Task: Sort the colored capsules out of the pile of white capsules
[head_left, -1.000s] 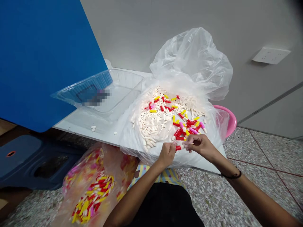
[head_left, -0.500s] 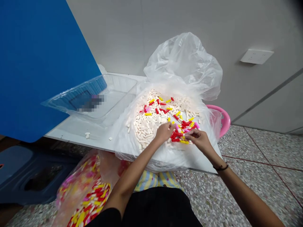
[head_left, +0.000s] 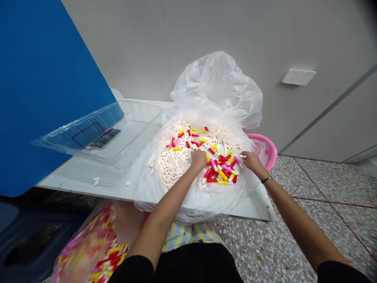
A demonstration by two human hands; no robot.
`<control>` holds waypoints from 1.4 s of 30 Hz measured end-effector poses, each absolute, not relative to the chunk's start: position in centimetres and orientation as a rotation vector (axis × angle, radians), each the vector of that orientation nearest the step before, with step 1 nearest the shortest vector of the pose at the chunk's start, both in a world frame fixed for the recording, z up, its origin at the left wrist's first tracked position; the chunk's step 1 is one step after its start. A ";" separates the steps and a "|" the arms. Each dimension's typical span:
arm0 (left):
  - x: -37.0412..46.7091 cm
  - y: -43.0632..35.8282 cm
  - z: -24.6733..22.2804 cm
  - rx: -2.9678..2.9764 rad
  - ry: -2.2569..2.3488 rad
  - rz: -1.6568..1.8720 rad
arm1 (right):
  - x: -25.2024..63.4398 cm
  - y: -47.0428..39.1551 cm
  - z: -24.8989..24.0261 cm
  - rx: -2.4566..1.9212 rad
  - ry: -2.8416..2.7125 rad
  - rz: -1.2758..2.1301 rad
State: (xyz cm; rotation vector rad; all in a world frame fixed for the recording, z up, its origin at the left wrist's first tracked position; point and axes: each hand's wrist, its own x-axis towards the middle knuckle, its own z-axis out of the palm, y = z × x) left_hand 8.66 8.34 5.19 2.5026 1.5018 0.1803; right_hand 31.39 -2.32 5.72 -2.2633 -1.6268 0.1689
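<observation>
An opened clear plastic bag lies spread on the white table, with many small white oblong pieces heaped in it. Red, yellow and pink tubes, several with white ends, form a pile on the bag's right side. My left hand rests at the edge of the white pieces, left of this pile. Its fingers are curled together, and what they hold is hidden. Right of the pile, my right hand pinches a small white piece between its fingertips.
A clear plastic tray stands at the left beside a blue panel. Loose white bits lie near the table's front edge. Below is a bag of coloured tubes. A pink basin sits behind the right side.
My hands have moved apart: the left to the white pieces, the right to the pile's right side. The coloured pile between them is now uncovered. The camera view has shifted slightly.
</observation>
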 end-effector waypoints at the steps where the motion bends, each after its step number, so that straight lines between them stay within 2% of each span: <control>1: 8.8 8.4 5.2 2.503 1.499 0.183 | 32.0 -1.9 5.3 -2.280 -1.641 0.182; 4: 9.1 8.2 5.5 2.503 1.498 0.229 | 32.7 -0.7 4.4 -2.313 -1.657 0.205; 7: 8.8 6.9 5.6 2.430 1.451 0.420 | 32.6 0.2 4.2 -2.312 -1.610 0.212; 12: 5.5 2.8 5.6 2.040 1.021 0.742 | 31.6 -0.1 5.8 -2.203 -1.463 0.259; 15: 3.5 0.0 6.0 1.929 0.883 0.745 | 29.2 -1.8 8.1 -1.973 -1.428 0.500; 17: 2.7 -1.5 6.5 1.898 0.830 0.739 | 26.8 -3.4 9.9 -1.644 -1.328 0.807; 20: 2.3 -3.0 7.4 1.933 0.745 0.696 | 23.1 -5.7 12.3 -1.444 -1.343 0.987; 29: 1.2 -4.8 9.2 2.218 0.677 0.507 | 18.4 -8.9 14.4 -1.282 -1.301 1.106; 33: 0.8 -5.2 9.5 2.114 0.693 0.584 | 18.3 -9.9 15.2 -1.290 -1.255 0.939; 42: 0.3 -6.1 9.5 2.285 0.619 0.496 | 17.9 -11.5 13.5 -1.285 -1.226 1.044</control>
